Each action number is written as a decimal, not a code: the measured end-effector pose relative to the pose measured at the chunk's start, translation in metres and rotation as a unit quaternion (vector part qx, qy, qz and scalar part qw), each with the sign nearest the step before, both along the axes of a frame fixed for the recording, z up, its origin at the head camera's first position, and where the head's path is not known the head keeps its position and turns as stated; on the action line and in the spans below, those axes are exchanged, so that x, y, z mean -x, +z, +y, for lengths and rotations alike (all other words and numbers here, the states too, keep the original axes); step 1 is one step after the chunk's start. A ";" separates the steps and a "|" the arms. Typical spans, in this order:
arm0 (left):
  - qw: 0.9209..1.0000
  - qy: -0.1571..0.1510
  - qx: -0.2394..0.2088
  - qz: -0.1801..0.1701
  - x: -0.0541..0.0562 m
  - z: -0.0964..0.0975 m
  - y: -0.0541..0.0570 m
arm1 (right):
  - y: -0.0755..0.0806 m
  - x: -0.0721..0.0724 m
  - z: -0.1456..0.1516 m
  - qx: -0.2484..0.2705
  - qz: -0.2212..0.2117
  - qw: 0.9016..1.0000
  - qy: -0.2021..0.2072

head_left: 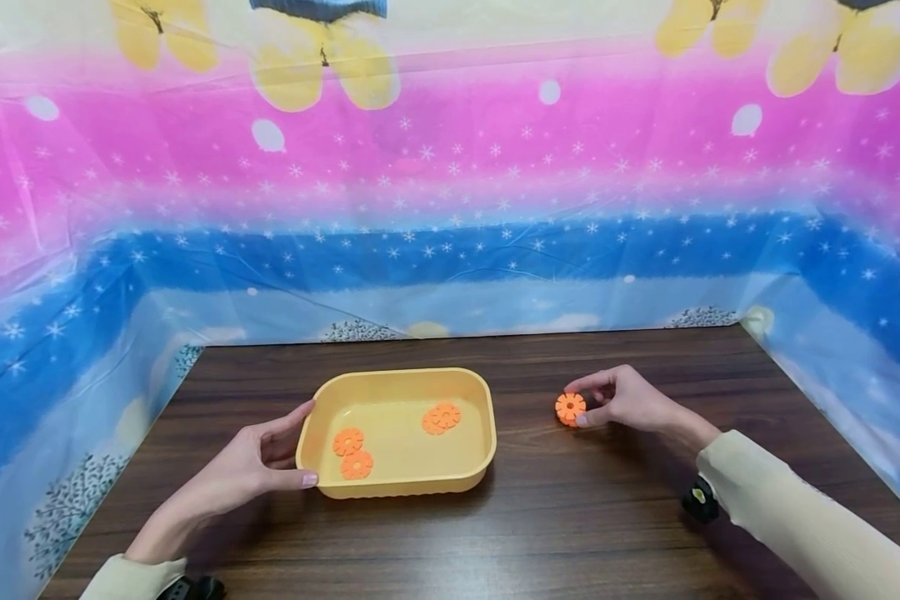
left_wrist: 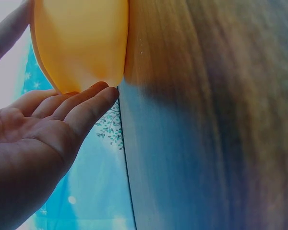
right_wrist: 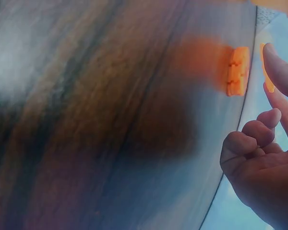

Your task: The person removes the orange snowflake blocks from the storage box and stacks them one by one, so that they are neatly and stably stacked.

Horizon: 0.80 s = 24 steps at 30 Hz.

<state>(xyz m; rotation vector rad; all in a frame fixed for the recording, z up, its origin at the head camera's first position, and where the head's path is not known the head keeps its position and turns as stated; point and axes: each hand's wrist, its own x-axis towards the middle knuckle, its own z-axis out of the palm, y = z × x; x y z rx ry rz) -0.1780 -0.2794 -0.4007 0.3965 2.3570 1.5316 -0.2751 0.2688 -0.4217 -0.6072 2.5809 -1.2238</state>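
Observation:
A shallow yellow plastic basin [head_left: 397,379] stands on the table, with several orange snowflake discs [head_left: 356,464] lying inside it in two overlapping pairs. My left hand [head_left: 243,467] holds the basin's left end, thumb near the front corner and fingers on the far side; in the left wrist view the fingers lie against the basin wall [left_wrist: 81,43]. To the right of the basin, my right hand [head_left: 633,404] pinches one orange snowflake disc [head_left: 568,406] between thumb and index finger. Just below that disc, a short stack of orange discs [right_wrist: 238,72] shows in the right wrist view.
Dark wood-grain tabletop [head_left: 555,533] lies under everything. A printed cloth [head_left: 450,250] with snowflakes and butterflies hangs behind the table and along both sides. Dark straps with devices sit on both wrists, the right one [head_left: 700,500] showing plainly.

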 end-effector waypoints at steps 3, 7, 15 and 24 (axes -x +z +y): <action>1.000 0.001 0.001 -0.001 0.000 0.000 0.000 | -0.002 0.001 0.002 -0.003 -0.003 1.000 -0.001; 1.000 0.002 0.004 -0.002 0.000 0.000 0.001 | -0.004 0.002 0.003 -0.005 -0.007 1.000 0.001; 1.000 0.003 0.005 -0.001 0.001 0.000 0.000 | -0.007 0.002 0.001 -0.014 -0.003 1.000 -0.003; 1.000 0.003 0.008 0.003 0.001 -0.001 -0.001 | -0.006 -0.001 0.001 -0.009 0.002 1.000 0.000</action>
